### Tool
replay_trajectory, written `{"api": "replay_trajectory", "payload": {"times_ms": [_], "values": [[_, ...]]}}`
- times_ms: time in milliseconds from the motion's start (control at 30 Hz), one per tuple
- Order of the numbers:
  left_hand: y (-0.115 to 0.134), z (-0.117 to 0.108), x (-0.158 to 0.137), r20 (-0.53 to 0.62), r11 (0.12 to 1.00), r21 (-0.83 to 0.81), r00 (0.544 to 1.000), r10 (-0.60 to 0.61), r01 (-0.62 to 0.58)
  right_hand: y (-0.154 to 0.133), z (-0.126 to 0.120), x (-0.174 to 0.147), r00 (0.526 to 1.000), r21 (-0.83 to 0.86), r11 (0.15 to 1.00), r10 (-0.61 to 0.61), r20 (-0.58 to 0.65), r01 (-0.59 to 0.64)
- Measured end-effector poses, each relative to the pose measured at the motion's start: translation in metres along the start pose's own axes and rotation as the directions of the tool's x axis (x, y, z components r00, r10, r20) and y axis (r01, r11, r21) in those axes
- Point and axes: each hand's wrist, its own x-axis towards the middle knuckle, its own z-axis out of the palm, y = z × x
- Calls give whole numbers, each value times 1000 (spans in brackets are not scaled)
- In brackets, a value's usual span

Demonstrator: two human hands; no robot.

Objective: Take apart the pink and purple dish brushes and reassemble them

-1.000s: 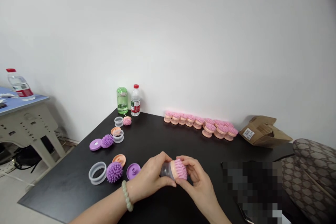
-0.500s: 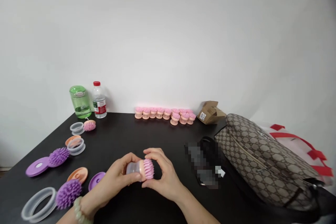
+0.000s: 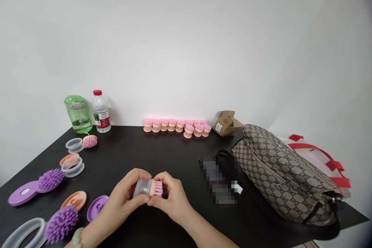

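Observation:
Over the front middle of the black table, both hands hold a small scalp brush (image 3: 143, 188) on its side. It has a clear cup-like part, a peach band and pink bristles (image 3: 158, 188). My left hand (image 3: 125, 197), a beaded bracelet at its wrist, is wrapped round the clear part. The fingers and thumb of my right hand (image 3: 173, 198) pinch the bristle end and the peach band. A purple cap (image 3: 95, 208), a peach cap (image 3: 78, 200) and a purple bristle head (image 3: 61, 224) lie left of my left hand.
Several pink-bristled brushes (image 3: 171, 125) line the wall. Clear rings (image 3: 74, 169) and another purple bristle head (image 3: 50, 180) lie left. A green bottle (image 3: 79, 114) and a water bottle (image 3: 101, 116) stand behind. To the right are a cardboard box (image 3: 226, 124), a patterned bag (image 3: 279, 174) and blurred items (image 3: 216, 180).
My right hand has closed in on the bristle end, with its fingers now around it. The brush has turned more level. The view has shifted, so the table things sit further left.

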Motion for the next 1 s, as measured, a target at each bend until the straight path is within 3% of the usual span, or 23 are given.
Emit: {"api": "replay_trajectory", "payload": {"times_ms": [133, 300, 367, 500, 633, 833, 1000], "values": [[8, 0, -5, 5, 972, 169, 986, 166, -164, 4, 2, 2, 997, 288, 955, 59, 57, -73], [12, 3, -13, 83, 911, 246, 944, 320, -331, 2, 0, 3, 981, 557, 814, 77, 178, -165], [9, 4, -15, 25, 935, 200, 955, 294, -293, 0, -1, 2, 983, 577, 804, 51, 178, -147], [3, 1, -12, -113, 986, 93, 983, 145, -135, -1, -3, 1, 997, 489, 871, 13, 79, -50], [9, -4, -5, -81, 992, 119, 997, -20, 29, 2, -3, 1, 999, 411, 911, 23, 35, -35], [13, -7, -7, -20, 996, 41, 996, 83, -82, -1, -3, 2, 998, 403, 914, 31, 47, -47], [12, -6, -4, -70, 995, -16, 992, -101, 100, -1, -3, 2, 1000, 326, 945, 4, 6, -6]]}}
